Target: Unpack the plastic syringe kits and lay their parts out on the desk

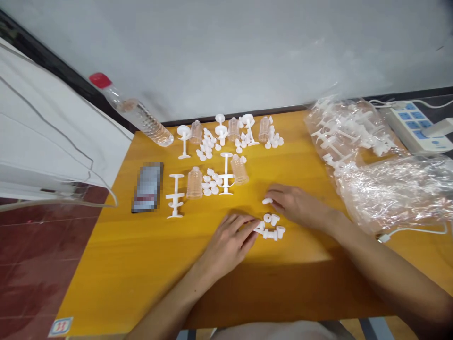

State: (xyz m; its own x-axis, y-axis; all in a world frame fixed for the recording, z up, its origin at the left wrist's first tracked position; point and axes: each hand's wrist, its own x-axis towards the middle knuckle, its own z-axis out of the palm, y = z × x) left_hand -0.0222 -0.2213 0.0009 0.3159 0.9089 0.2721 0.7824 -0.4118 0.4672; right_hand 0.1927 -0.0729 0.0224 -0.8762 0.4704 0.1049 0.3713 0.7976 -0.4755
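My left hand (231,236) has its thumb and fingers closed on a small white plastic cap-like piece (260,226) near the middle of the table. Several similar white pieces (272,234) lie loose just right of those fingertips. Bent inward from the right, my right hand (295,202) has its fingertips together at another small white piece (267,201), seemingly pinching it. Farther back are white plunger-like parts (226,172), clear ribbed plastic cylinders (194,182) and small heaps of white caps (211,182), arranged in groups.
On the left lie a phone (147,187) and a water bottle with a red cap (145,120), tilted in view. Clear plastic bags (396,189) of parts fill the right side, beside a power strip (417,125) and a white cable (414,230). A wall borders the table's back.
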